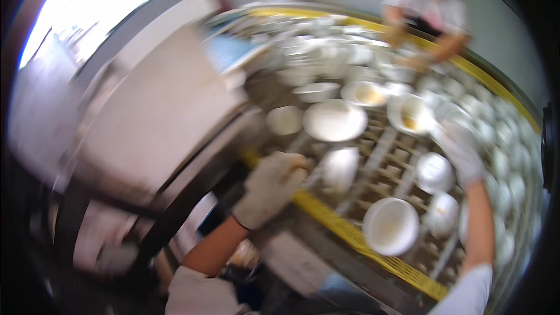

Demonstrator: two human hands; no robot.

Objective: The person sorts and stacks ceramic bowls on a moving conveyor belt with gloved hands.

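The view is blurred. My left hand [275, 183], in a pale glove, is over the near yellow rim with its fingers curled; whether it holds anything cannot be told. My gloved right hand [459, 144] reaches among white bowls, touching or close to a bowl with yellow-brown residue [410, 114]. Bowls lie on a slatted conveyor-like bed: a wide one [335, 120] between my hands, a tilted one [340, 168] just right of my left hand, an overturned one [434, 173] below my right hand, and a deep upright-facing one [390, 226] near the front rim.
A yellow perforated edge strip [350, 221] runs along the near side. Many white dishes [503, 153] crowd the right and far parts. Across the bed a person [426, 13] reaches in with both gloved hands. A pale panel or tabletop [162, 109] stands at left, beside a blue tray-like thing [232, 50].
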